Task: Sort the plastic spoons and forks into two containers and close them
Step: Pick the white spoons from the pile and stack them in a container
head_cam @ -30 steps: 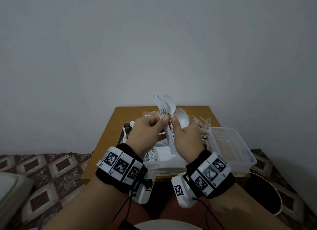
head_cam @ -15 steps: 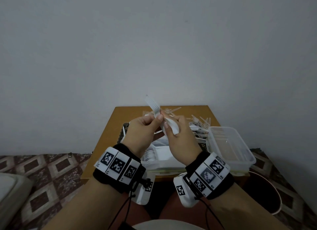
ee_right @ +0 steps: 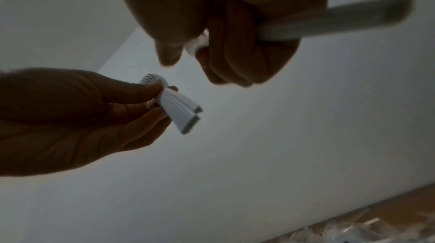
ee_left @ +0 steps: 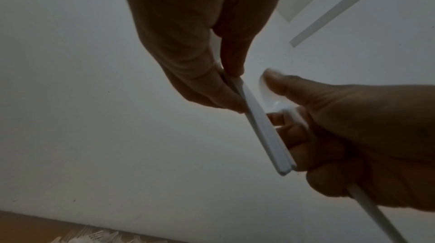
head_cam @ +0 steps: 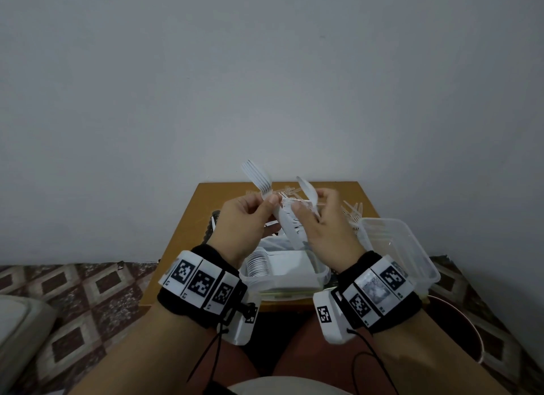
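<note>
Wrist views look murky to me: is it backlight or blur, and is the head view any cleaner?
Left wrist view: both hands are dark silhouettes against the bright wall, though the left hand shows its stack of forks sharply. Right wrist view: same backlight; the spoon in the right hand is smeared. Head view: dim but even, forks crisp, wide-angle bend at the edges.

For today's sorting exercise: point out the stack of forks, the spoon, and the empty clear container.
stack of forks (head_cam: 259,178), head view, on the tines.
spoon (head_cam: 307,190), head view, on the bowl.
empty clear container (head_cam: 424,254), head view, on its right rim.
</note>
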### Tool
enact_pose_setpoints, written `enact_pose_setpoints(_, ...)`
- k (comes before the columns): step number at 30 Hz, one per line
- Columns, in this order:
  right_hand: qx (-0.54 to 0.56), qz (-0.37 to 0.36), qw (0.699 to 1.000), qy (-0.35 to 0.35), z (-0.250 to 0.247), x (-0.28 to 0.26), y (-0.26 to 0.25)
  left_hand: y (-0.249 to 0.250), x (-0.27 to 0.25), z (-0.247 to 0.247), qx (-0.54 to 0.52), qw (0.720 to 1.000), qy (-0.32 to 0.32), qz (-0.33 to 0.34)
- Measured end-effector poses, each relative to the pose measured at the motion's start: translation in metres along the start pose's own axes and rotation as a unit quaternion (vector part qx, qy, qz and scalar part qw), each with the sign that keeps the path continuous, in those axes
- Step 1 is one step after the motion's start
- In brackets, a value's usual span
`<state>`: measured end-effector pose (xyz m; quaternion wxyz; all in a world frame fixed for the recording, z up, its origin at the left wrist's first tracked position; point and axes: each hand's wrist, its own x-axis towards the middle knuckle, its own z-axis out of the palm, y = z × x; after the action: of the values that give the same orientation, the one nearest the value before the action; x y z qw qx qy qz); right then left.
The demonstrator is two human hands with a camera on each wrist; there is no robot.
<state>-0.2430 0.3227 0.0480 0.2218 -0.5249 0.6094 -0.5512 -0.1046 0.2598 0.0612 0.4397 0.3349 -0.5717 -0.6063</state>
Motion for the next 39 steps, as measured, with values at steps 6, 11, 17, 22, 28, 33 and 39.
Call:
enact_pose_setpoints(6,-0.047,-0.063,0.996,0.041,0.001,0.004,0.002,-0.003,0.000,0.001,0.004,1.000,-0.017,-0.017)
enact_pose_setpoints(11,0.077,-0.085,0.989,0.096,0.011,-0.001,-0.001,-0.006,-0.002,0.003,-0.003,0.999,-0.043,-0.028)
enact_pose_setpoints(17,0.035,-0.080,0.996,0.032,0.015,-0.004,0.003,-0.008,0.001,0.001,-0.024,0.999,-0.031,-0.029)
enact_pose_setpoints(22,0.075,-0.043,0.991,-0.105,0.015,-0.006,0.005,-0.007,0.005,0.000,-0.081,0.995,-0.017,-0.053)
enact_pose_setpoints(28,0.047,-0.028,0.991,-0.126,0.012,0.003,0.015,-0.020,0.013,-0.001,0.040,0.999,-0.017,-0.019)
enact_pose_setpoints(33,0.019,0.017,0.999,-0.019,-0.005,0.025,0.018,-0.038,0.026,-0.011,0.366,0.923,-0.086,0.079)
enact_pose_setpoints(39,-0.185,0.134,0.949,-0.219,-0.017,0.056,0.049,-0.068,0.048,-0.015,0.628,0.730,-0.213,0.166)
